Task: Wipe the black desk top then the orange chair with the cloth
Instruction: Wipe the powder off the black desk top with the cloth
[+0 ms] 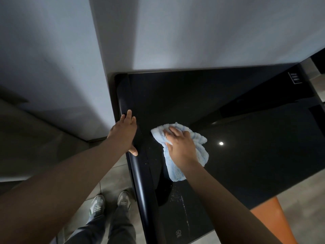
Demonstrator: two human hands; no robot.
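A glossy black desk top (246, 141) fills the middle and right of the head view. A light blue fluffy cloth (198, 147) lies crumpled on it near the left edge. My right hand (179, 145) lies on top of the cloth, fingers bent into its folds, pressing it to the desk. My left hand (125, 132) rests on the desk's rounded left edge, thumb hooked over the rim. Part of the orange chair (269, 219) shows under the desk's near right corner. White specks and a streak mark the desk in front of the cloth.
Pale grey walls (175, 32) stand right behind and left of the desk. My shoes (110, 205) stand on a grey tiled floor at the desk's left side. A small white label (294, 77) sits at the desk's far right corner.
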